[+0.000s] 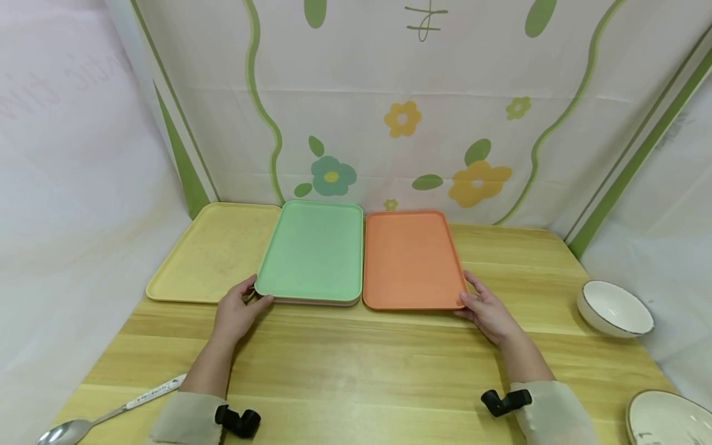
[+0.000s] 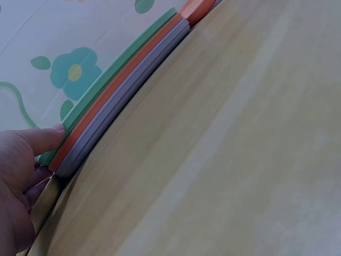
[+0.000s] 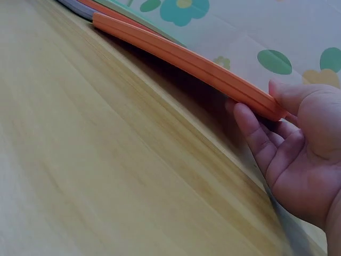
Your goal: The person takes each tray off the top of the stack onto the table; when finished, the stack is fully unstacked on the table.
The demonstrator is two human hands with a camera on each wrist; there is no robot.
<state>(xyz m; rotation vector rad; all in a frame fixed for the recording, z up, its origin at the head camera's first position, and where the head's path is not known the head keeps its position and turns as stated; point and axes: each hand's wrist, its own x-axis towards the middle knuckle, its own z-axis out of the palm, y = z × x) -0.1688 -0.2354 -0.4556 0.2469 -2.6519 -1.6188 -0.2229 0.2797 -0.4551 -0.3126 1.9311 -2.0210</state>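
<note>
An orange tray (image 1: 414,259) has its right front corner pinched by my right hand (image 1: 489,312), thumb on the rim and fingers beneath. In the right wrist view, that corner of the orange tray (image 3: 186,64) is tilted up off the table. A green tray (image 1: 311,250) tops a stack on the left, with another orange tray (image 2: 114,93) and greyish-purple trays (image 2: 125,96) under it. My left hand (image 1: 236,312) grips the left front corner of this stack, its thumb on the green rim. The other left fingers are partly hidden behind the corner.
A yellow tray (image 1: 217,253) lies left of the stack, against the floral cloth backdrop (image 1: 356,93). On the right stand a white bowl (image 1: 614,309) and a white plate (image 1: 673,420). A spoon (image 1: 111,414) lies front left on the wooden table (image 1: 361,377).
</note>
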